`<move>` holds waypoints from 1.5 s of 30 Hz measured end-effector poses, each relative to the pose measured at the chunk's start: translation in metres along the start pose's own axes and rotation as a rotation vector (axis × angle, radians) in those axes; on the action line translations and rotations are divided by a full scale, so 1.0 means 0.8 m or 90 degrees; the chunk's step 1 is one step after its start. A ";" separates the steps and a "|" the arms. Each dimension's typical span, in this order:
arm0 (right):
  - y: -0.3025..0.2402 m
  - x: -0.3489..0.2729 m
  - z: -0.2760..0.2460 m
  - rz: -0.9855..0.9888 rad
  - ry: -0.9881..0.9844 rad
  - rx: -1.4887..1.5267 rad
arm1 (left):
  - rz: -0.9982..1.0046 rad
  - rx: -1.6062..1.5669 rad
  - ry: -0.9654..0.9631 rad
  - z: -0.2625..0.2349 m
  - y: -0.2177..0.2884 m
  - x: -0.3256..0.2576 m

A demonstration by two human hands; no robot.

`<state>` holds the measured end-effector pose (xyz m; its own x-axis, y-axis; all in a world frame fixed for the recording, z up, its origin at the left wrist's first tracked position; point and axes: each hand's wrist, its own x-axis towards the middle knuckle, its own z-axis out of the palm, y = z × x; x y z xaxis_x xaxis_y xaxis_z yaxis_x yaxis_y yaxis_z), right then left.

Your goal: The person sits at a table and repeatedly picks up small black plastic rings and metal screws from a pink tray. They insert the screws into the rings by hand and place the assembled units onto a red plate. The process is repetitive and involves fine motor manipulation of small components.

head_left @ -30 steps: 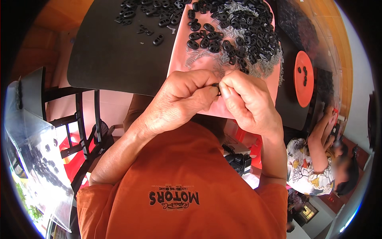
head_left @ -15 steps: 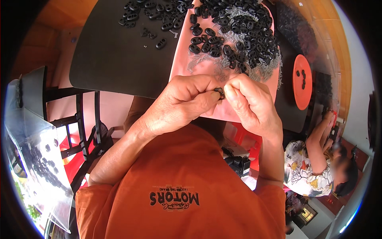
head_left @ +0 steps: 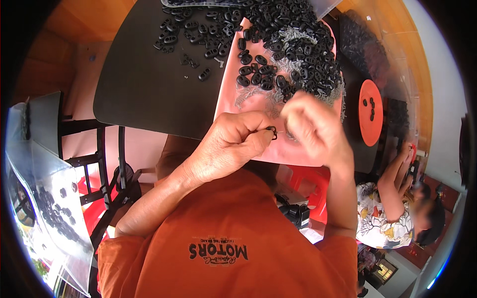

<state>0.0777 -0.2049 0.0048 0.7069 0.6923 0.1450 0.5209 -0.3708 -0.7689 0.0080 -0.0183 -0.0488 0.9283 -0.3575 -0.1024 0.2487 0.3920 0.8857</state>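
My left hand [head_left: 231, 141] is closed, pinching a small black cord lock part [head_left: 273, 132] between thumb and forefinger above the near edge of the pink sheet [head_left: 229, 105]. Just to its right is my right hand [head_left: 314, 128], raised and smeared by motion. Its fingers look curled, but whether they hold anything is not clear. Beyond both hands lies a heap of black two-hole cord locks [head_left: 312, 59]. Small clear-grey springs [head_left: 253, 93] are scattered among and in front of them on the sheet.
More black cord locks [head_left: 203, 32] lie on the dark table [head_left: 144, 74] at the far left. An orange-red plate [head_left: 367, 134] on the right holds several black pieces. A clear plastic bag [head_left: 64, 198] hangs at the left beside a dark chair [head_left: 94, 154]. Another person [head_left: 387, 208] sits at the right.
My right hand has pulled away from the piece and blurs with motion. My left hand keeps its pinch on it. The whole view has shifted slightly, with the table lower in it.
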 end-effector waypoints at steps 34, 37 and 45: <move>0.054 0.106 0.013 -0.024 -0.018 -0.395 | 0.031 0.034 0.014 -0.002 0.006 0.000; 0.027 0.095 0.001 0.034 0.007 -0.217 | 0.053 0.052 0.005 -0.004 0.000 -0.002; -0.008 0.030 0.020 0.130 0.036 0.222 | 0.123 0.041 0.005 -0.002 -0.005 -0.003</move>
<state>0.0837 -0.1759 0.0029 0.8094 0.5872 -0.0067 0.1795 -0.2583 -0.9492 0.0054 -0.0172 -0.0527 0.9591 -0.2745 0.0693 0.0476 0.3978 0.9163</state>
